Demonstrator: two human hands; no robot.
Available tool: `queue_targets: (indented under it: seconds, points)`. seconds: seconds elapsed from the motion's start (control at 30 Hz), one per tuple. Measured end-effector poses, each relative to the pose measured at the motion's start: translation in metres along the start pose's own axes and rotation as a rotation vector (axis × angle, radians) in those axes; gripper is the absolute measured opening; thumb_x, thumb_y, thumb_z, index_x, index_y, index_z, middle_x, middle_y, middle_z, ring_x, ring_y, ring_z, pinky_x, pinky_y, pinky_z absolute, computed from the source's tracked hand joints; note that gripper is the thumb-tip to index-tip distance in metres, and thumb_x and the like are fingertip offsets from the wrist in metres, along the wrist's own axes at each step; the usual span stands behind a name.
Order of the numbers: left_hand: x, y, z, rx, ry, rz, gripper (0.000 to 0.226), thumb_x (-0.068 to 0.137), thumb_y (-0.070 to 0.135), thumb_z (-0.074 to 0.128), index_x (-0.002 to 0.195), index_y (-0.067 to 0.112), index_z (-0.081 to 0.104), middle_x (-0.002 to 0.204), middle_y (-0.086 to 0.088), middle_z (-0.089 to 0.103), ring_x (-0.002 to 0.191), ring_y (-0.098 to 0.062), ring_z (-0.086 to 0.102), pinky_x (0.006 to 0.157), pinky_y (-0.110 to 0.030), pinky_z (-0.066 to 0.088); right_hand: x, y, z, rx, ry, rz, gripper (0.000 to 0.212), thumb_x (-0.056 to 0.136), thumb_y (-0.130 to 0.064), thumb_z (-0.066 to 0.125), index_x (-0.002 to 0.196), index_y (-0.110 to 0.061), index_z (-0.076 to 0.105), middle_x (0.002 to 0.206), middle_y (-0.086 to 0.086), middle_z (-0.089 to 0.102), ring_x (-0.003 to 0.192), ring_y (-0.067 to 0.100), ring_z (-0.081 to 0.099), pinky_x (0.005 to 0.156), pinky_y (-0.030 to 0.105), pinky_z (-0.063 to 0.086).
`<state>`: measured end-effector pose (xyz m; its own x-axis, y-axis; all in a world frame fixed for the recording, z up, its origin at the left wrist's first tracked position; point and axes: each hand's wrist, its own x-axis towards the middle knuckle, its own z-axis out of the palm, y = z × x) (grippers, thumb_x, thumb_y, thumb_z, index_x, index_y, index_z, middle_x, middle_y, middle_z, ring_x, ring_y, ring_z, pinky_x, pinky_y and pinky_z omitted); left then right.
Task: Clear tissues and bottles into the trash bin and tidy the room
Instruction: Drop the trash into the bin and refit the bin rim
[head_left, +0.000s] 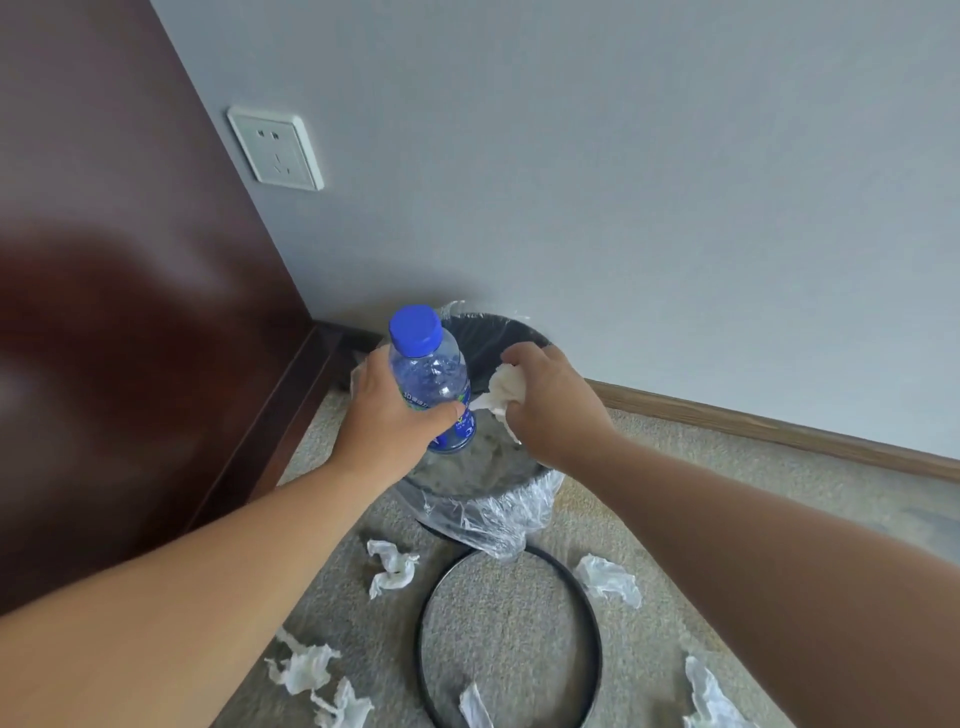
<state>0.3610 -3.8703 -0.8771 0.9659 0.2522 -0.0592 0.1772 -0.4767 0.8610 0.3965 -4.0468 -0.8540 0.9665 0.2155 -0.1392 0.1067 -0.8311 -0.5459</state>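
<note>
Bottle (431, 379) in left fingers (441, 414), tissue (501, 387) in right fingers (514, 356), seemingly above bin (519, 332).

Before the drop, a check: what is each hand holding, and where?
Left hand grips the blue-capped bottle round its labelled lower half; right hand clutches a crumpled tissue, both over the trash bin.

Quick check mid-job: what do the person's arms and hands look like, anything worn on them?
Nothing worn shows. The left hand and right hand are bare, with no gloves and no rings on the fingers in view. The left forearm and right forearm are bare to the frame edge: no sleeves, watch, bracelet or markings visible.
</note>
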Motion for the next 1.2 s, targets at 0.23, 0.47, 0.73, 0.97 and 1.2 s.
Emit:
queue_targets:
  seconds: [0.23,0.47,0.73,0.97,1.2]
  points:
    - [-0.009,-0.012,0.003,0.011,-0.029,-0.036,0.092,0.071,0.037,0.081,0.144,0.032,0.026,0.144,0.001,0.034,0.129,-0.013,0.041,0.104,-0.04,0.041,-0.002,0.003,0.011,-0.035,-0.01,-0.057,0.066,0.083,-0.022,0.06,0.144,-0.021,0.034,0.141,0.003,0.035,0.12,0.022,0.047,0.097,0.036,0.044]
    - [-0.037,0.001,-0.038,0.053,0.067,-0.02,0.071,0.078,0.035,0.073,0.137,0.035,0.035,0.131,0.005,0.043,0.117,-0.008,0.047,0.1,-0.037,0.044,-0.033,-0.012,-0.007,0.022,-0.011,-0.101,0.057,0.086,-0.024,0.058,0.14,-0.023,0.04,0.139,0.001,0.041,0.112,0.017,0.052,0.093,0.036,0.049]
    - [-0.082,-0.002,-0.071,0.065,0.208,-0.106,0.064,0.08,0.035,0.071,0.135,0.033,0.039,0.125,0.005,0.048,0.109,-0.008,0.052,0.09,-0.031,0.044,-0.073,0.011,-0.025,0.029,0.067,-0.149,0.052,0.087,-0.028,0.059,0.136,-0.022,0.045,0.132,0.002,0.048,0.101,0.009,0.05,0.086,0.025,0.04]
    - [-0.155,-0.004,-0.082,0.036,0.207,-0.305,0.063,0.082,0.035,0.071,0.137,0.03,0.039,0.127,0.003,0.05,0.112,-0.01,0.052,0.096,-0.035,0.045,-0.124,0.019,-0.025,0.1,0.037,-0.157,0.045,0.085,-0.025,0.062,0.128,-0.026,0.05,0.126,-0.002,0.051,0.106,0.012,0.054,0.081,0.027,0.04]
    - [-0.234,0.025,-0.102,0.094,0.166,-0.4,0.063,0.082,0.035,0.071,0.136,0.029,0.04,0.123,0.005,0.05,0.109,-0.006,0.052,0.088,-0.026,0.042,-0.191,-0.018,-0.028,0.168,-0.15,-0.2,0.045,0.086,-0.023,0.061,0.13,-0.021,0.05,0.127,-0.002,0.051,0.11,0.015,0.054,0.087,0.028,0.041]
